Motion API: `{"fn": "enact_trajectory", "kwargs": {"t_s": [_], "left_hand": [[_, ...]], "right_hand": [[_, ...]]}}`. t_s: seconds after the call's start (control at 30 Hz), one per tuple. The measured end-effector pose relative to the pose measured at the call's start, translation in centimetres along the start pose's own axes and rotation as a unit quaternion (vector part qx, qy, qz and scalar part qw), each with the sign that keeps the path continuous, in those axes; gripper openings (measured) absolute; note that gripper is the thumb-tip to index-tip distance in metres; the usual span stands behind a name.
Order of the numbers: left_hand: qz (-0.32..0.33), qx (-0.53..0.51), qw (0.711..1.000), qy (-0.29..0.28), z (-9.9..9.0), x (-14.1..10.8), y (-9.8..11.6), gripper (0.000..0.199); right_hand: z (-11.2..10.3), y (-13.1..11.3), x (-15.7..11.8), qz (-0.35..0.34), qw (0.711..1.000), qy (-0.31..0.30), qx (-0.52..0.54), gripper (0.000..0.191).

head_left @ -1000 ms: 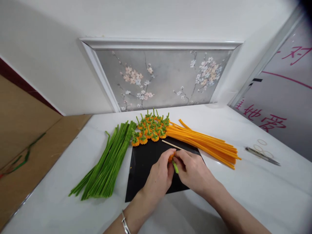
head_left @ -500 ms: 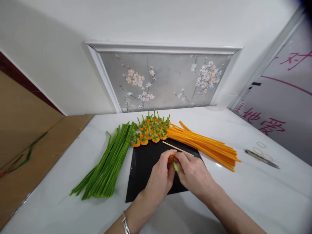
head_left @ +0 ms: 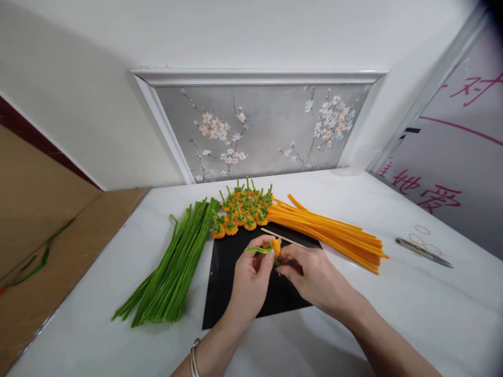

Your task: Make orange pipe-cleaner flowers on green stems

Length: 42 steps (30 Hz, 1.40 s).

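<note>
Above the black mat (head_left: 226,283), my left hand (head_left: 251,275) pinches a small orange pipe-cleaner piece (head_left: 276,247), shaped like a little pumpkin or flower head. A green pipe-cleaner stem (head_left: 257,250) sticks out of it to the left, over my left fingers. My right hand (head_left: 312,269) is closed at the piece's right side, thumb and finger around a short green end below the orange part; the fingertips partly hide that end. A thin wooden stick (head_left: 281,236) lies on the mat just beyond my hands.
Several similar orange pieces with green stems (head_left: 243,209) stand grouped behind the mat. Green pipe cleaners (head_left: 178,267) lie to the left, orange pipe cleaners (head_left: 330,228) to the right. Farther right are tweezers (head_left: 424,252) and rubber bands (head_left: 422,230). Cardboard (head_left: 78,251) borders the left side.
The orange piece has been turned, so its stem now points left instead of down toward me. My left hand has opened up somewhat, and my right fingers have shifted to the piece's lower right.
</note>
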State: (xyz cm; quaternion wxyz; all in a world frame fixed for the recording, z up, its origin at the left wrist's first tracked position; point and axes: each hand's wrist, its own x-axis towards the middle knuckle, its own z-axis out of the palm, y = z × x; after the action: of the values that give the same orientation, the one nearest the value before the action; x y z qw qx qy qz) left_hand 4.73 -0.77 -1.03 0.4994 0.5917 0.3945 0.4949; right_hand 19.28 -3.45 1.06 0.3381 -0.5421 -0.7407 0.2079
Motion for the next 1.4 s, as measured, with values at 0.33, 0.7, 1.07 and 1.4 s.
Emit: {"fn": "enact_trajectory", "kwargs": {"t_s": [0.33, 0.7, 1.07, 1.4], "left_hand": [[-0.1, -0.189, 0.973, -0.089, -1.1, 0.7, 1.1, 0.016], [-0.065, -0.027, 0.997, -0.028, -1.3, 1.3, 0.2, 0.01], [-0.045, 0.049, 0.997, -0.032, -0.9, 0.9, 0.0, 0.012], [-0.032, 0.059, 0.997, -0.037, -0.8, 0.6, 0.2, 0.013]], "right_hand": [[0.1, 1.0, 0.0, -0.04, 0.993, 0.076, -0.079, 0.022], [0.3, 1.0, 0.0, -0.041, 0.995, 0.029, -0.092, 0.022], [1.0, 0.8, 0.2, 0.077, 0.986, 0.022, 0.143, 0.015], [0.6, 0.4, 0.5, 0.205, 0.884, -0.026, 0.419, 0.042]]}}
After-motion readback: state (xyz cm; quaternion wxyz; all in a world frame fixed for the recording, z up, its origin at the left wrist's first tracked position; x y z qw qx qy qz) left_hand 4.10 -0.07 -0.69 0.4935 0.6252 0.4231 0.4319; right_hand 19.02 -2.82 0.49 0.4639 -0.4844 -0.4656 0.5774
